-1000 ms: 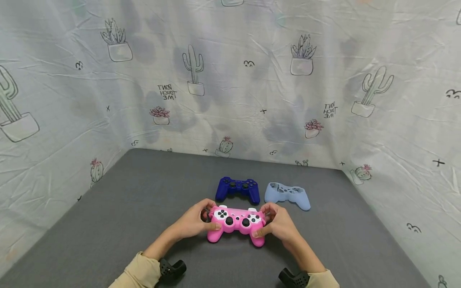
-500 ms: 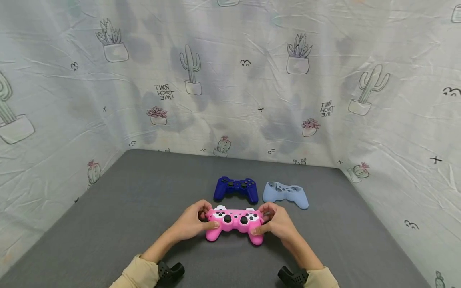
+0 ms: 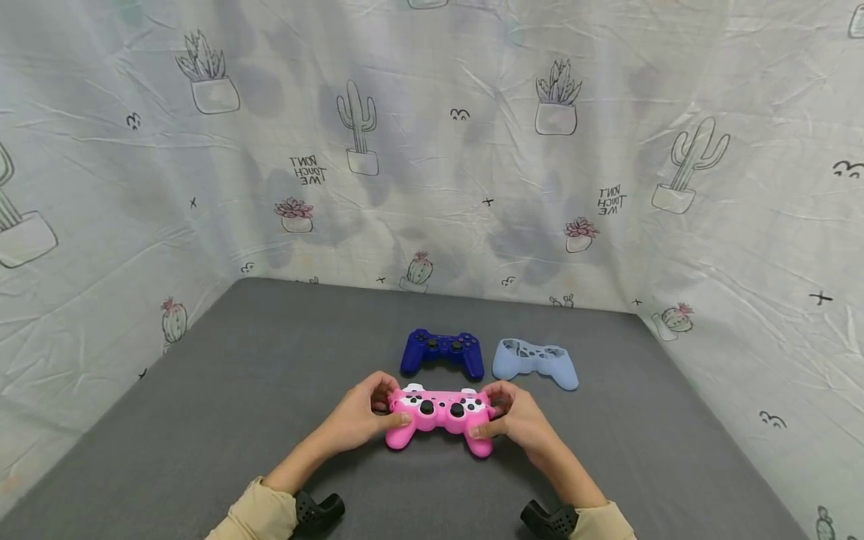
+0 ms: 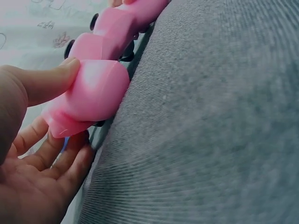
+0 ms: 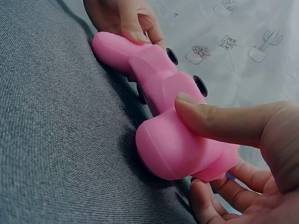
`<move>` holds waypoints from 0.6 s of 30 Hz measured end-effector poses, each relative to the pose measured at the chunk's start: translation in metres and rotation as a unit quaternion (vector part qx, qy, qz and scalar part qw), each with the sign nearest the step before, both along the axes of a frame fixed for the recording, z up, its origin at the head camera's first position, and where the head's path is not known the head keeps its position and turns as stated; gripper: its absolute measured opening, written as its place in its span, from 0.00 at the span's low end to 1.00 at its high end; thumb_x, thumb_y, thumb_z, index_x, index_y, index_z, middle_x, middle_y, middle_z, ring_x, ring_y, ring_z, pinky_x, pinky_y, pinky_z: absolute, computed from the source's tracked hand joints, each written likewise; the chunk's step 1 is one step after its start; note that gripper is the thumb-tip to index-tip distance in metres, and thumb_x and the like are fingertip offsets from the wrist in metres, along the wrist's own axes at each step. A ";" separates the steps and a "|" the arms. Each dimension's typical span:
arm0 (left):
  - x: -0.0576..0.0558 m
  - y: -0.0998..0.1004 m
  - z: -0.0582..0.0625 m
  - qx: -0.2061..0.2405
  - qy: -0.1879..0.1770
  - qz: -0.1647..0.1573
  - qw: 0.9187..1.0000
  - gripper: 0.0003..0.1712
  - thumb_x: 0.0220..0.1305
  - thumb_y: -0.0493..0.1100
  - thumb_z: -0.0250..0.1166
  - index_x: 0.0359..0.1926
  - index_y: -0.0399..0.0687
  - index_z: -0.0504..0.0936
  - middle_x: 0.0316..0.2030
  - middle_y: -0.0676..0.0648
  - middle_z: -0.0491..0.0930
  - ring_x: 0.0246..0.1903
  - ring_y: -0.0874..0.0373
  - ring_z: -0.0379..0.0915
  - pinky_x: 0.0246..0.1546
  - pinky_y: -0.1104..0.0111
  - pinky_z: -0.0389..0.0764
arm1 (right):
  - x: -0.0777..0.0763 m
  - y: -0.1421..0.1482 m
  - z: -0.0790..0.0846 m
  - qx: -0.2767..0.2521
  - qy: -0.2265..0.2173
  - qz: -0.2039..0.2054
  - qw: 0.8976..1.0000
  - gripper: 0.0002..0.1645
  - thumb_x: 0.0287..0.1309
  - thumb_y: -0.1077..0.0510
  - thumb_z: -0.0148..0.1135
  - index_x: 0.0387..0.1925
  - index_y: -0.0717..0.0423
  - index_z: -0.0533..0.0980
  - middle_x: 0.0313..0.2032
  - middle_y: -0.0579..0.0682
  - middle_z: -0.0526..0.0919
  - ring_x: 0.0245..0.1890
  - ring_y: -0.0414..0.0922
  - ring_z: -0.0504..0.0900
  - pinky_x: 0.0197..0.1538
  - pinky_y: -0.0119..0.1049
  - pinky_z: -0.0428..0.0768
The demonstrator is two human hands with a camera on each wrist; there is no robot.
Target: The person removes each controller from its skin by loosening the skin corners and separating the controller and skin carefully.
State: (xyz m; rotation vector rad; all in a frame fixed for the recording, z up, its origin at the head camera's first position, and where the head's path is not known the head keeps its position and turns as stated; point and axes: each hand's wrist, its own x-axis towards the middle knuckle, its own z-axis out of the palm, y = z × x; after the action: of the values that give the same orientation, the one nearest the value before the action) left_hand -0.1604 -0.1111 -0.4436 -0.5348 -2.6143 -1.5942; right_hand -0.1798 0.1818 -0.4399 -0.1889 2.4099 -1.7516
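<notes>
Both hands hold a pink game controller (image 3: 441, 412) with white button areas and black thumbsticks, low over the grey tabletop. My left hand (image 3: 363, 416) grips its left end, thumb on the left handle and fingers behind the far edge. At the opposite end, my right hand (image 3: 520, 420) grips in the same way. In the left wrist view a flap of the pink cover (image 4: 70, 126) juts out near the fingers. The right wrist view shows a similar loose pink edge (image 5: 217, 168) above the fingertips. Beyond it lies a dark blue controller (image 3: 442, 352).
A light blue controller cover (image 3: 535, 363), with openings in it, lies right of the dark blue controller. The grey tabletop (image 3: 283, 337) meets a white fabric backdrop (image 3: 432, 187) printed with cacti at the back and sides. Black wrist cameras (image 3: 319, 513) sit at the sleeves.
The pink controller has tipped slightly, so its face shows less than a second ago. Both hands keep their grip, and the other objects stay put. The head view has shifted a little.
</notes>
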 end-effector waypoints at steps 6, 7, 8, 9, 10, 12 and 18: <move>0.003 0.002 0.002 0.022 -0.017 0.008 1.000 0.26 0.53 0.43 0.77 0.47 0.41 0.74 0.43 0.46 0.76 0.44 0.53 0.76 0.42 0.67 0.80 | 0.000 0.000 0.000 -0.017 0.000 0.020 1.000 0.36 0.32 0.64 0.84 0.48 0.61 0.76 0.41 0.53 0.81 0.38 0.49 0.76 0.41 0.40 0.74; 0.003 0.002 0.002 0.022 -0.019 0.010 1.000 0.26 0.53 0.43 0.77 0.48 0.41 0.74 0.43 0.46 0.76 0.44 0.53 0.76 0.42 0.67 0.80 | 0.000 0.000 0.000 -0.020 0.001 0.023 1.000 0.36 0.33 0.64 0.84 0.48 0.61 0.76 0.41 0.53 0.81 0.39 0.49 0.76 0.41 0.39 0.74; 0.003 0.002 0.002 0.021 -0.021 0.011 0.999 0.26 0.53 0.43 0.77 0.48 0.41 0.74 0.43 0.46 0.76 0.44 0.53 0.76 0.42 0.67 0.80 | -0.001 0.000 0.000 -0.023 0.002 0.026 0.999 0.36 0.34 0.63 0.83 0.48 0.62 0.76 0.41 0.53 0.81 0.39 0.49 0.76 0.41 0.39 0.75; 0.003 0.002 0.002 0.021 -0.021 0.012 0.999 0.26 0.53 0.44 0.77 0.48 0.41 0.74 0.42 0.46 0.76 0.43 0.53 0.76 0.41 0.67 0.80 | -0.001 0.000 -0.001 -0.024 0.005 0.027 0.999 0.36 0.35 0.63 0.83 0.49 0.62 0.76 0.41 0.53 0.81 0.38 0.49 0.77 0.40 0.39 0.76; 0.003 0.001 0.002 0.019 -0.021 0.011 1.000 0.26 0.53 0.44 0.77 0.48 0.41 0.74 0.42 0.46 0.76 0.43 0.53 0.76 0.41 0.68 0.80 | -0.001 0.000 -0.002 -0.025 0.007 0.028 0.999 0.35 0.35 0.63 0.83 0.49 0.63 0.76 0.41 0.54 0.81 0.38 0.49 0.77 0.39 0.38 0.76; 0.002 0.001 0.001 0.016 -0.022 0.008 1.000 0.26 0.53 0.44 0.77 0.47 0.41 0.75 0.41 0.46 0.76 0.41 0.54 0.76 0.40 0.68 0.80 | -0.002 0.000 -0.003 -0.023 0.011 0.022 0.999 0.34 0.37 0.63 0.83 0.48 0.63 0.76 0.40 0.54 0.81 0.37 0.48 0.77 0.37 0.38 0.77; 0.001 0.001 0.003 0.017 -0.013 -0.003 1.000 0.23 0.52 0.44 0.78 0.43 0.43 0.75 0.37 0.47 0.77 0.38 0.54 0.77 0.37 0.67 0.81 | -0.002 -0.002 -0.002 -0.012 0.017 -0.003 1.000 0.32 0.35 0.64 0.83 0.45 0.62 0.77 0.35 0.52 0.79 0.33 0.47 0.75 0.32 0.36 0.76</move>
State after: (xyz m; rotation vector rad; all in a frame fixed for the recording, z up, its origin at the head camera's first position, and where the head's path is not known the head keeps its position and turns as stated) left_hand -0.1595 -0.1105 -0.4408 -0.5249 -2.6009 -1.6557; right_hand -0.1823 0.1802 -0.4423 -0.2161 2.4161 -1.7958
